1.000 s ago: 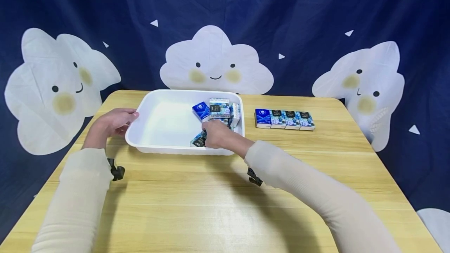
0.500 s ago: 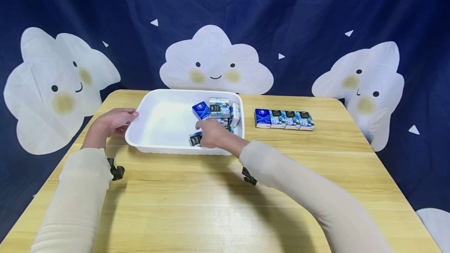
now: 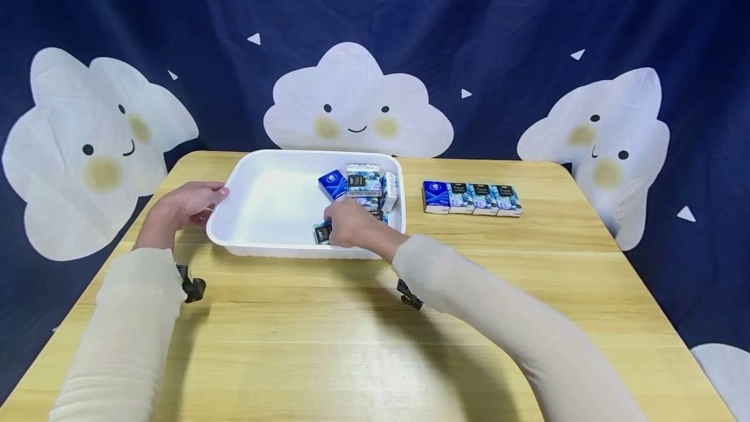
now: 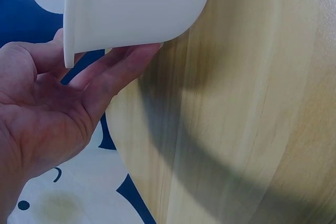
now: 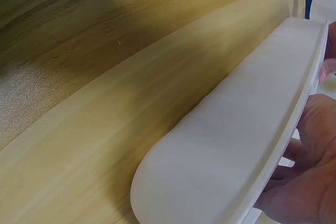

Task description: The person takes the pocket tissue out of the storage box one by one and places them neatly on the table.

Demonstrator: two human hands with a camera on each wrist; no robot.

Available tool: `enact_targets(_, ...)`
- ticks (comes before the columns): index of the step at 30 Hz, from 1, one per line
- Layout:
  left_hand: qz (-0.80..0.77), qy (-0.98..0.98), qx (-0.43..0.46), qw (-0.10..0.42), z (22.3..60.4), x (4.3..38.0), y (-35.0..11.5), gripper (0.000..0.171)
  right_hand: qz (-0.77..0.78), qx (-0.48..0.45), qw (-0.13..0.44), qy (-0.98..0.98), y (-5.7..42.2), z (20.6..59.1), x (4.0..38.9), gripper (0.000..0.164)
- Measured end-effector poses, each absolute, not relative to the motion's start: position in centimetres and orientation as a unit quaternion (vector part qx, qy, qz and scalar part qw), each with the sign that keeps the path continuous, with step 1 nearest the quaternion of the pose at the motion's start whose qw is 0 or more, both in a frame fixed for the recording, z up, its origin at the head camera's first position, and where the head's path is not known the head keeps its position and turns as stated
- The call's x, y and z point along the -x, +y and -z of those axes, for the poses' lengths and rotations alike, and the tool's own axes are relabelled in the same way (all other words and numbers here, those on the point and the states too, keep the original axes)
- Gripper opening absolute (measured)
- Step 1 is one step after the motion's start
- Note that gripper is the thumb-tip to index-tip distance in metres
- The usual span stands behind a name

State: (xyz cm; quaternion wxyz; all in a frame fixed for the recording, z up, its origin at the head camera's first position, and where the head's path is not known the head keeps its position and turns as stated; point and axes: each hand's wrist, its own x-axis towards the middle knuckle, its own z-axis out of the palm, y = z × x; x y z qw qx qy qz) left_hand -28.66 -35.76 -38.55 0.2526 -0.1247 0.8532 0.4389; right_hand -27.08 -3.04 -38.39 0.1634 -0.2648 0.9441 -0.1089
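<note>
Tray, smooth, round-cornered, with boxy printed packs.

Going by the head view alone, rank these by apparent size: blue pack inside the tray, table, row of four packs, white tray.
1. Table
2. White tray
3. Row of four packs
4. Blue pack inside the tray

- I see a white, rounded-rectangular plastic tray, open side up.
- Small, boxy blue and floral-printed packs lie jumbled in the tray's right half.
- Four matching packs line up right of it.
</note>
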Motion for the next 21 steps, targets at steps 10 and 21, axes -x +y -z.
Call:
enact_targets(10,-0.437,0.855,0.124,0.249,38.6,28.6,-35.8,0.063,0.115,0.252,0.145,0.95,-2.8,38.4,27.2,0.023)
enact_targets(21,-0.443,0.852,0.126,0.249,38.6,28.5,-35.7,0.064,0.157,0.248,0.11,0.95,-2.4,37.3,27.4,0.026)
